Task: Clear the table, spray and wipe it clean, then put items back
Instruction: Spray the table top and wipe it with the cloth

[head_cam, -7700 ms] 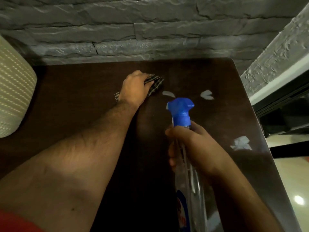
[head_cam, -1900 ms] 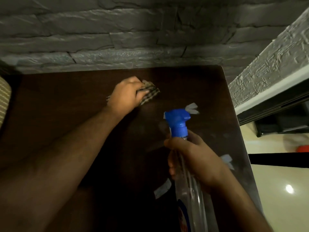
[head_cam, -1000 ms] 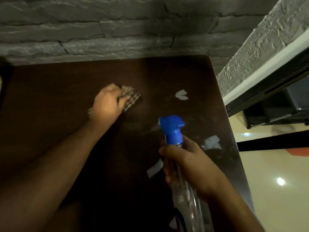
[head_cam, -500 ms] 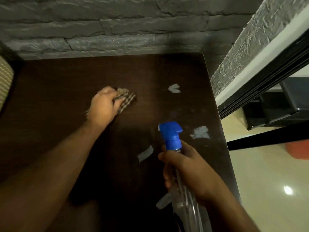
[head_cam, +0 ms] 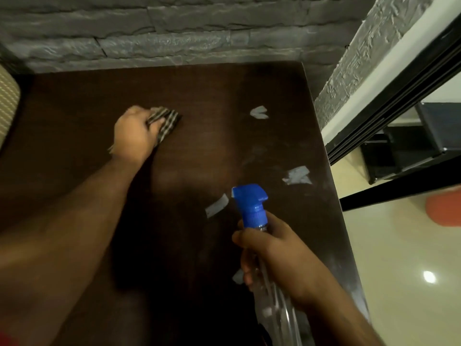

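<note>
Cloth (head_cam: 165,123): checked, dark and pale, bunched; lies on the counter (head_cam: 199,96) in its far left part, pressed down under the left hand (head_cam: 134,132). One end sticks out past the fingers toward the wall, a frayed corner shows at the wrist side.

Left hand: fingers curled over the cloth, gripping it against the counter; forearm reaches in from the lower left.

Bottle (head_cam: 272,303): clear plastic spray type, blue trigger head (head_cam: 249,204) at the top, nozzle pointing left. Held tilted above the near right part of the counter, well apart from the cloth. Contents cannot be told.

Right hand (head_cam: 277,258): wrapped round the bottle's neck just below the blue head, thumb on the left side, gripping it.

Counter: dark brown, smooth, a dull sheen in the middle. Far edge meets the wall, right edge drops to the floor.

Scraps (head_cam: 298,175): pale torn bits stuck flat on the counter; one near the far right, one by the right edge, one just left of the blue head, one partly hidden beside the right hand.

Wall (head_cam: 174,33): grey rough stone courses, behind the counter and on the right.

Floor (head_cam: 399,270): pale glossy tile, right of the counter, with a bright light spot.

Cushion (head_cam: 7,106): cream, ribbed weave, at the left edge.
</note>
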A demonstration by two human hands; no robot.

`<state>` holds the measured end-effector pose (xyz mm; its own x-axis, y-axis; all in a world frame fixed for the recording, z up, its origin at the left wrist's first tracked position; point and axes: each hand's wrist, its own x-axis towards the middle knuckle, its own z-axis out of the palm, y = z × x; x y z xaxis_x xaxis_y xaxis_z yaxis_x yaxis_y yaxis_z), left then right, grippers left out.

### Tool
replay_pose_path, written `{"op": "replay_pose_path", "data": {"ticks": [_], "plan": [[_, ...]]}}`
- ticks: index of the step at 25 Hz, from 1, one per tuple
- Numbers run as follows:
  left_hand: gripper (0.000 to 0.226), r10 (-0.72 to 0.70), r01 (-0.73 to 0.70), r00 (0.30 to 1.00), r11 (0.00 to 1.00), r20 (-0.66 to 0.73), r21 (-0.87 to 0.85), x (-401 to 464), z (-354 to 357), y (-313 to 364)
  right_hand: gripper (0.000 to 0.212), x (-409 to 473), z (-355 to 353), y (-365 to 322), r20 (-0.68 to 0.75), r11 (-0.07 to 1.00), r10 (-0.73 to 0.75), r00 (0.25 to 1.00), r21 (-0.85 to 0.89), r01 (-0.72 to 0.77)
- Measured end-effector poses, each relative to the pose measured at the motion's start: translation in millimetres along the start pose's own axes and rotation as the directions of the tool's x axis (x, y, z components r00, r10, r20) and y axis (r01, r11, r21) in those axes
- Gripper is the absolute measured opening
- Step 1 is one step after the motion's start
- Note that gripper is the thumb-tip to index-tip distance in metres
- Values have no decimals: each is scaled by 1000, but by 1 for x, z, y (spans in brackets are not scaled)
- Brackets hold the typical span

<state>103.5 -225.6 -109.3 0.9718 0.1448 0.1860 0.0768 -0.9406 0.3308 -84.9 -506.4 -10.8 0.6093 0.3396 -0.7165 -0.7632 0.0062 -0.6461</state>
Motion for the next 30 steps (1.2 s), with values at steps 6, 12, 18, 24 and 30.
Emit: {"op": "replay_pose_path", "data": {"ticks": [6,12,18,24,30], "plan": [[32,333,-319,937,938,106,-134,-13,38,81,23,2,27,22,-91,999,-46,995,-20,45],[27,608,-530,732,792,309,-304,-134,-2,62,19,-22,44,33,-152,996,-48,987,67,59],[27,264,-246,958,958,111,-150,-78,-3,11,30,-30,41,47,-116,996,-57,992,63,64],[16,565,-471,772,817,293,-333,-175,-3,84,29,-43,43,55,-92,995,-94,991,31,97],[27,195,-184,976,976,96,-112,-133,-20,3,28,-63,30,70,-67,995,-91,994,22,93]]}}
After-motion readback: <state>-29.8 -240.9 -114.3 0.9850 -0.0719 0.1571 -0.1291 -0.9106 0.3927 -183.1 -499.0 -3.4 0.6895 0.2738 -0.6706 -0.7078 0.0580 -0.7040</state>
